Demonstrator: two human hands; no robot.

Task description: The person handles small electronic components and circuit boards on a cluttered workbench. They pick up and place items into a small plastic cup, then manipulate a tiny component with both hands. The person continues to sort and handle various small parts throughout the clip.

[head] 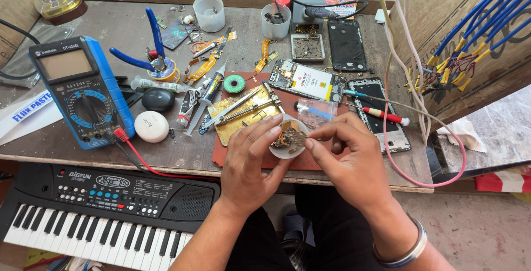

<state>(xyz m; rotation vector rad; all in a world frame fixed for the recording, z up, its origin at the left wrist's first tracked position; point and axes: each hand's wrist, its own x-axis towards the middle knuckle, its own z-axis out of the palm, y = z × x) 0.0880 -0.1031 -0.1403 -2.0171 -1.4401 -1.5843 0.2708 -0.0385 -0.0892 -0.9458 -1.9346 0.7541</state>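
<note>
Head view looks down on a small round white dish holding tiny brown and metal parts (287, 141), held above the near edge of a worn grey tabletop (110, 155). Left hand (251, 163) cups the dish from below, fingers closed on its rim. Right hand (348, 160) pinches a small metal piece at the dish with thumb and forefinger. Just behind lie a brass-coloured metal clamp fixture (243, 113) on a reddish mat (243, 80) and an opened phone circuit board (307, 81). Farther left sit a white oval case (151, 126) and a blue digital multimeter (80, 91); a black electronic keyboard (99, 207) lies below the tabletop edge.
</note>
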